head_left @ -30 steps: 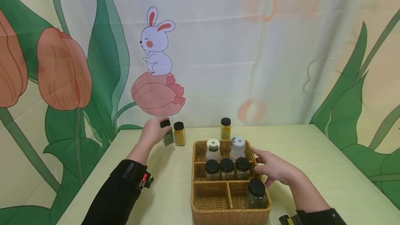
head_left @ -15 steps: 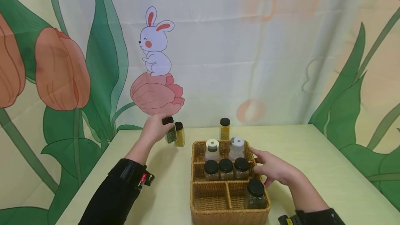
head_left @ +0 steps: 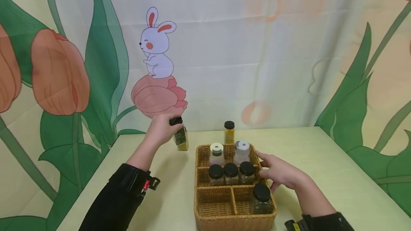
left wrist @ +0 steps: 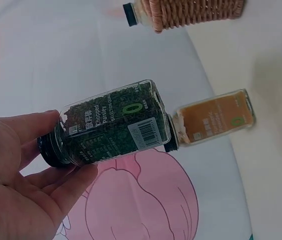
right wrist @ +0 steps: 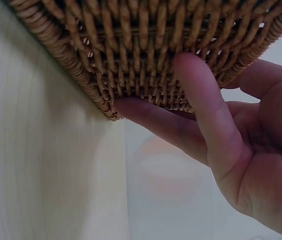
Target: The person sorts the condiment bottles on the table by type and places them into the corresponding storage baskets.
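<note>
My left hand (head_left: pixel 161 129) grips a glass spice jar of chopped parsley (left wrist: pixel 113 122) by its black cap, raised off the table and slightly tilted. Just behind it, partly hidden in the head view, stands a spice jar of yellow-orange powder (left wrist: pixel 215 117). My right hand (head_left: pixel 282 172) rests against the right side of a woven basket (head_left: pixel 236 222); in the right wrist view its fingers (right wrist: pixel 205 95) lie fairly straight on the outer wall. Inside the basket are two white-capped bottles (head_left: pixel 216 154), a row of black-capped jars (head_left: pixel 231 174) and a larger black-capped jar (head_left: pixel 261 199) at front right.
Another yellow spice jar (head_left: pixel 229 133) stands behind the basket near the table's back edge. A printed curtain (head_left: pixel 208 63) hangs right behind the pale table (head_left: pixel 321 159). The basket's front left compartment (head_left: pixel 214 206) shows its bare woven floor.
My left hand has lifted the parsley jar and carried it a little right, so it now overlaps the yellow jar. The right hand keeps its place at the basket.
</note>
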Demonstrator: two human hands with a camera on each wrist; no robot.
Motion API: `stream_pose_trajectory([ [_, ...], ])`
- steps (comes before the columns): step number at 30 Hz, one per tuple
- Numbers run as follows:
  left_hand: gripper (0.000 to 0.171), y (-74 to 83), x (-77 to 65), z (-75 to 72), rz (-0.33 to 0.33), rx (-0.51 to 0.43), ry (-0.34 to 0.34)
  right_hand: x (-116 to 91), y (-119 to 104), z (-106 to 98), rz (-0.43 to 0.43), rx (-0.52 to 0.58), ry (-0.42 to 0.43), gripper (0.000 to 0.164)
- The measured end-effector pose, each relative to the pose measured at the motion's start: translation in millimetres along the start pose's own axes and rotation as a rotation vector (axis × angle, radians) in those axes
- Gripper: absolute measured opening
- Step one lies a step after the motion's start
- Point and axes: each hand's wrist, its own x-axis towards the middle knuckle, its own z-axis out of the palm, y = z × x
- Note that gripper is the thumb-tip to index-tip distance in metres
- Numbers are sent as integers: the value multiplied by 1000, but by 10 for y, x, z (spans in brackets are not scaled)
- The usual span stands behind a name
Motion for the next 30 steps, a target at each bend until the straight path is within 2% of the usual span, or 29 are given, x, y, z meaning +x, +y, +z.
stream_pose_trajectory([
  [10, 40, 168, -35, -20, 53, -4, -3, 11, -2, 7, 4, 6, 9, 88],
  [19, 40, 429, -131, -46, 75, -10, -32, -20, -11, 5, 1, 4, 6, 88],
  [30, 38, 656, -275, -85, 175, -3, -59, -23, -8, 7, -2, 12, 2, 88],
])
